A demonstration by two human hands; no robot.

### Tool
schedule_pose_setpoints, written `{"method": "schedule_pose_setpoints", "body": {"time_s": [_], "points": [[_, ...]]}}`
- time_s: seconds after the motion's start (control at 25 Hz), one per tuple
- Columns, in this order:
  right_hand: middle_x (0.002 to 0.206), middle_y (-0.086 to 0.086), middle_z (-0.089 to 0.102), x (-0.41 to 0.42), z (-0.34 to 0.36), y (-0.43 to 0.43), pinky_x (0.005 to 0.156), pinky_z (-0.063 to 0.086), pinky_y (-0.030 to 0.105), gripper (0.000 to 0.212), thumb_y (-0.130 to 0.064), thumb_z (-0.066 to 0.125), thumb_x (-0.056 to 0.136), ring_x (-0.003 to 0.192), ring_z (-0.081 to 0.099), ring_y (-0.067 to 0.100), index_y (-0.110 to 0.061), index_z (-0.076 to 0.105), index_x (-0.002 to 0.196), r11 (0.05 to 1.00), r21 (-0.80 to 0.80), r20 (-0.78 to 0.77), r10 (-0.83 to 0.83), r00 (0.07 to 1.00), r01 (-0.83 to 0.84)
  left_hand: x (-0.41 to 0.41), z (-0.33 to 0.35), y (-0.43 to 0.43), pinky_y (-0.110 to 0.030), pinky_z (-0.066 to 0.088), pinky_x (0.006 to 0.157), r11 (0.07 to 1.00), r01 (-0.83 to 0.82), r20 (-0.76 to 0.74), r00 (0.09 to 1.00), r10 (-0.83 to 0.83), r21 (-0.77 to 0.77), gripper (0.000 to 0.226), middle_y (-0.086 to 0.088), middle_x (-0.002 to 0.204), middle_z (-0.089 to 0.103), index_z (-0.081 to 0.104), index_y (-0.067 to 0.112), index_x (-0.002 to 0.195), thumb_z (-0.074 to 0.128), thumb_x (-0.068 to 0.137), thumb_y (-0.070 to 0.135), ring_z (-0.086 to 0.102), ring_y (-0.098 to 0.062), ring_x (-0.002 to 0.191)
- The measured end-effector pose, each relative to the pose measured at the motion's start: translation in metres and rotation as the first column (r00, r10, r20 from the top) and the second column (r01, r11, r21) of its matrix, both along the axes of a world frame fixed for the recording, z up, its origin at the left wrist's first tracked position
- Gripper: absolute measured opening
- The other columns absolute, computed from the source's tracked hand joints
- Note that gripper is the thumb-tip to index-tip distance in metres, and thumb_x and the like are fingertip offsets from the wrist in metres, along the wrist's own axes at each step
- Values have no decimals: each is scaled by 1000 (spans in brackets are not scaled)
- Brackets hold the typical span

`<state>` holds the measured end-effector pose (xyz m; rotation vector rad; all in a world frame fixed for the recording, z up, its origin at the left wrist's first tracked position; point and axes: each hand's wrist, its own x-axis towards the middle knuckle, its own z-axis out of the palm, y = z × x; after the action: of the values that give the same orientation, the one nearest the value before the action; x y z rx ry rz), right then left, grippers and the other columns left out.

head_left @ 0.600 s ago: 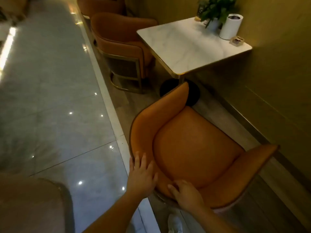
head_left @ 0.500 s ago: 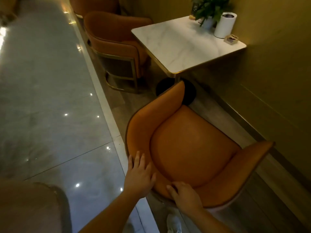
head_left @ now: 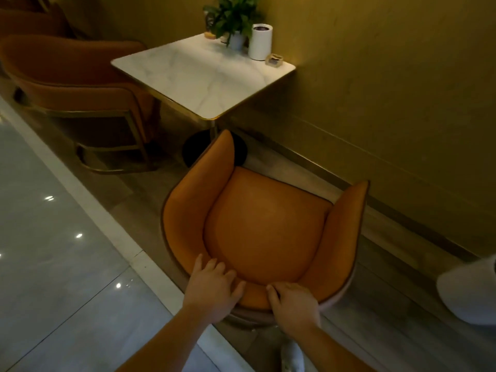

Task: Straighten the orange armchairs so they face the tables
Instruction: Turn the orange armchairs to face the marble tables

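Note:
An orange armchair (head_left: 265, 226) stands right below me, its open front turned toward the white marble table (head_left: 198, 76) and slightly toward the wall. My left hand (head_left: 214, 288) lies over the top of the backrest at its left rear, fingers spread onto the inner side. My right hand (head_left: 294, 303) grips the backrest rim just to the right of it. A second orange armchair (head_left: 72, 84) on a gold metal frame stands on the far left side of the table. The near chair's left arm tip reaches the table's black round base (head_left: 197, 149).
On the table's far edge stand a potted plant (head_left: 233, 20), a white cylinder (head_left: 260, 41) and a small holder (head_left: 274, 61). A yellow wall (head_left: 389, 89) runs along the right. Glossy grey tiles (head_left: 53, 251) lie left. A white object (head_left: 469, 294) sits at the right edge.
The near armchair has turned so its front points more toward the table. My view has swung to the right, and both hands have stayed on the backrest.

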<state>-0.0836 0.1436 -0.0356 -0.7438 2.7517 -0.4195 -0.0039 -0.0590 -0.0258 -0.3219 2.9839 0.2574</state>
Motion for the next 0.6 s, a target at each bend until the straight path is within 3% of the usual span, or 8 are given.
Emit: {"method": "schedule_pose_setpoints", "body": {"time_s": [0.2,0.44,0.6], "points": [[79,-15,64,-4,-4,3,63,43,25,50,-61,23,90,72,53,3,-35,65,79,999,-8,-40,-38,998,37,-7,0,-2,-48,26,111,1000,20,-57,998,-21,-7,66,12,95,70,73,32,94,18,95,69,60,-13,102],[63,-13,63,-13,-17,10,48,42,25,25,-41,55,83,58,58,10,-28,67,64,988,-150,-181,-2,983,-26,-15,-4,1,-45,49,96,999,39,-113,993,-40,-10,48,10,75,70,72,29,75,40,92,60,65,-13,78],[81,-10,72,-53,-16,30,65,53,34,30,-44,51,87,74,64,11,-28,76,81,993,-118,-138,4,990,-20,-44,4,29,-45,43,99,1000,8,-97,995,-8,-1,50,6,80,67,69,28,81,33,93,61,61,-16,83]]}}
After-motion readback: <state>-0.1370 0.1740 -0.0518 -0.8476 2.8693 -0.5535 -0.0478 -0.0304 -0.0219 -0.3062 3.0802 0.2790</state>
